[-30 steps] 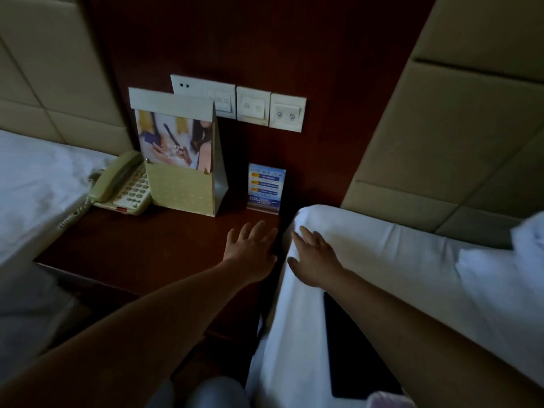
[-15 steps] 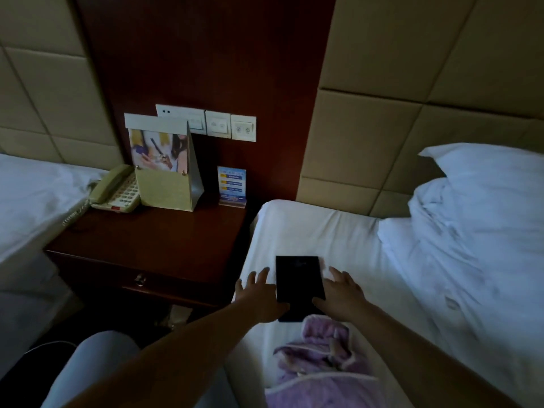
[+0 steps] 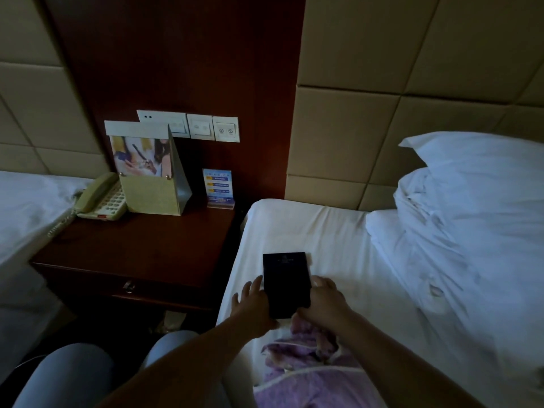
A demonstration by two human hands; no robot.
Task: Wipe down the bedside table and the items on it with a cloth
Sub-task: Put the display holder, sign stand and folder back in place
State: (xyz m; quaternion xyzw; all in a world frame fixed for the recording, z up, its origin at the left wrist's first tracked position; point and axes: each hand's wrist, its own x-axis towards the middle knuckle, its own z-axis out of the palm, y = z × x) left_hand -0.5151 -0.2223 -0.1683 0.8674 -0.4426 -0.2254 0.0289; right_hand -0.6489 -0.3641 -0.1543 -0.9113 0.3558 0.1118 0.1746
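**A:** What do you count on the counter (image 3: 141, 254)?

**B:** I see three items along its back edge: one cream telephone (image 3: 98, 198) at the back left corner, one tall wedge-shaped paper stand (image 3: 147, 172) just beside it, and one small blue sign card (image 3: 217, 187) toward the back right corner. The top is dark polished wood, flat and square-edged, with one small metal drawer pull on the front face.

**A:** And the cloth?

**B:** One purple cloth (image 3: 306, 375), soft and bunched, lies on the white bed (image 3: 294, 231) near its front edge, under my right forearm. One flat black rectangular folder (image 3: 287, 282) lies on the sheet just beyond it.

**A:** Your grips?

**B:** The left hand (image 3: 253, 307) has fingers spread, touching the folder's left edge. The right hand (image 3: 323, 301) is curled at the folder's right edge; whether it pinches the folder I cannot tell.

**A:** Room to move?

**B:** The counter's front half is bare wood. A narrow gap separates its right edge from the mattress.
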